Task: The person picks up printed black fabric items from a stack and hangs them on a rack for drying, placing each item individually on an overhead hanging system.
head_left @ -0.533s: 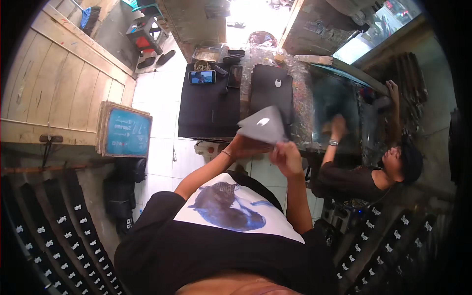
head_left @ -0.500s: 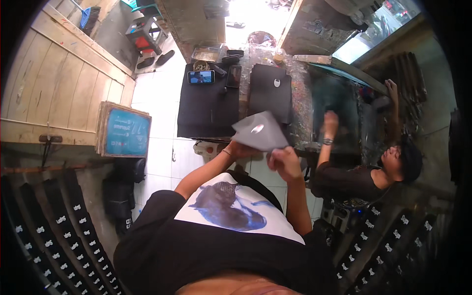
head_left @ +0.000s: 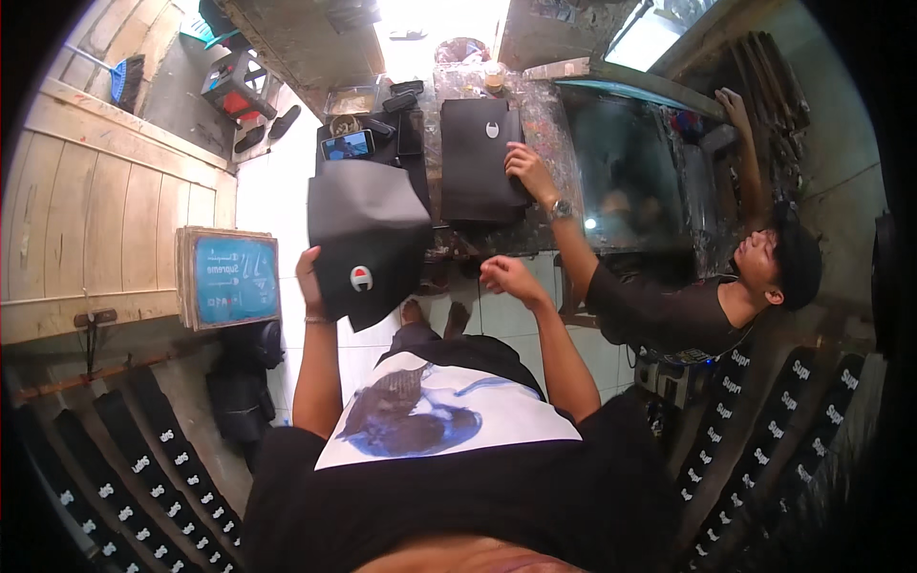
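- Head view: your left hand (head_left: 310,277) has its fingers clamped on the black cloth piece (head_left: 368,244) (small round logo just beside them).
- Your right hand (head_left: 506,277) is loosely curled, holding nothing.

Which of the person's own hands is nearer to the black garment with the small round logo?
Left. The left hand grips the black garment at its edge; the right hand hangs apart, beside it.

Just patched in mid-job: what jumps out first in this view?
The black cloth piece with a small round emblem, held up at centre left by the left hand. The right hand hangs free beside it, fingers curled. Beyond, a co-worker's hand rests on a stack of black pieces on the worktable.
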Demonstrator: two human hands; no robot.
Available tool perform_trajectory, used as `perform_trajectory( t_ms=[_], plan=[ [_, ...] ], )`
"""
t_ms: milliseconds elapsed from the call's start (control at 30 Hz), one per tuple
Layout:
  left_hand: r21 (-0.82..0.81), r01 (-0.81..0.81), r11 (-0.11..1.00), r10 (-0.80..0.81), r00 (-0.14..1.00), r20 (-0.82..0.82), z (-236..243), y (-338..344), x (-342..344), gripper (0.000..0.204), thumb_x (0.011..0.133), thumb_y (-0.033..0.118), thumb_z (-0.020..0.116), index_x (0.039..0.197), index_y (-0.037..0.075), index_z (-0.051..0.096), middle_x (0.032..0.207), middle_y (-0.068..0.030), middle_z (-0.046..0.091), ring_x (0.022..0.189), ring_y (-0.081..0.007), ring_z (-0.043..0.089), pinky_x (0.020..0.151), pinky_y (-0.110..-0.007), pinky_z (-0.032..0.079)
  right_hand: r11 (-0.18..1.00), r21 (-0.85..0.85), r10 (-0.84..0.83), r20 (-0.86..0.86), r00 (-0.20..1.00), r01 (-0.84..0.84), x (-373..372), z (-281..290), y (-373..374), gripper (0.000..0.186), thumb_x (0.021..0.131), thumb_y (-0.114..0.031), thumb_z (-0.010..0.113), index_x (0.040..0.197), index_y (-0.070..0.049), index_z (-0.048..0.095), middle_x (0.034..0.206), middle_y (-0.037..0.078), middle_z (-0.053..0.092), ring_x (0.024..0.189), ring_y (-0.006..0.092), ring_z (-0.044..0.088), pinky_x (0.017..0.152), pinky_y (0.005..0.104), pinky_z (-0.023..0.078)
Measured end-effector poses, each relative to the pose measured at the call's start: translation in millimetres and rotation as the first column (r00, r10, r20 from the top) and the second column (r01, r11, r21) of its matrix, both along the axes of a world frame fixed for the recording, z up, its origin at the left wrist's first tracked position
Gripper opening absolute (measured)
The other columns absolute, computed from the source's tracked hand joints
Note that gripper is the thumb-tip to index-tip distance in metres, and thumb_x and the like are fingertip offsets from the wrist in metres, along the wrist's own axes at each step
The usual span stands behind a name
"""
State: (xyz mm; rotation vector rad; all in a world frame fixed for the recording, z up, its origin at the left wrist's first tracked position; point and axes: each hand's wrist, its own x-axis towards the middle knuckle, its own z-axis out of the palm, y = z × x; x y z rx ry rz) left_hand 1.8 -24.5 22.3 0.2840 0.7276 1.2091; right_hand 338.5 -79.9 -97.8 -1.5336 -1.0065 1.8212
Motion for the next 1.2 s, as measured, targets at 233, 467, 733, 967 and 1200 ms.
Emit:
perform_trajectory(
  t_ms=[233,467,733,967,1200],
  plan=[
    [0.076,-0.312,0.947,0.302,0.946,0.12,12,-59,-67,0.044,0.083,0.033,0.045,0.109,-0.002,0.055,0.111,-0.0144,0.058,0.101,-0.028,0.055,0.092,-0.038,0.041,0.991,-0.086,0.11,0.045,0.993,-0.106,-22,-54,31,0.025,0.084,-0.027,0.056,0.097,-0.006,0.058,0.083,0.004,0.062,0.069,0.0112,0.059,0.06,0.0264,0.048],
    [-0.015,-0.458,0.889,0.457,0.888,-0.042,10,-119,-102,0.041,0.087,0.031,0.044,0.108,-0.002,0.055,0.111,-0.014,0.058,0.101,-0.0277,0.056,0.094,-0.036,0.04,0.947,-0.293,0.19,0.191,0.963,-0.129,-27,-180,-46,0.021,0.08,-0.023,0.059,0.086,-0.003,0.059,0.071,0.005,0.059,0.055,0.0137,0.055,0.046,0.0276,0.044],
    [-0.042,-0.417,0.908,0.41,0.905,-0.119,3,-114,-98,0.047,0.091,0.038,0.041,0.107,-0.004,0.055,0.106,-0.0144,0.06,0.097,-0.0252,0.058,0.089,-0.034,0.044,0.801,-0.525,-0.143,0.301,0.943,0.288,16,-193,-152,0.023,0.081,-0.019,0.056,0.098,-0.004,0.057,0.083,0.011,0.062,0.066,0.0209,0.06,0.056,0.0326,0.05],
    [0.121,-0.21,0.97,0.218,0.974,-0.059,26,-90,-77,0.046,0.096,0.034,0.032,0.104,-0.004,0.056,0.101,-0.0114,0.061,0.092,-0.0201,0.059,0.085,-0.03,0.046,0.709,-0.49,-0.356,0.37,0.858,0.506,26,-162,-169,0.022,0.081,-0.016,0.053,0.1,-0.005,0.055,0.086,0.011,0.061,0.07,0.021,0.06,0.06,0.0327,0.05],
    [0.116,-0.102,0.988,0.095,0.993,0.072,6,-62,-113,0.045,0.096,0.036,0.033,0.102,-0.002,0.057,0.101,-0.0101,0.061,0.092,-0.0191,0.058,0.086,-0.029,0.045,0.745,-0.315,-0.477,0.365,0.8,0.588,-24,-141,-137,0.028,0.082,-0.017,0.051,0.106,-0.002,0.053,0.086,0.01,0.061,0.073,0.0208,0.06,0.063,0.0334,0.05]
  ],
)
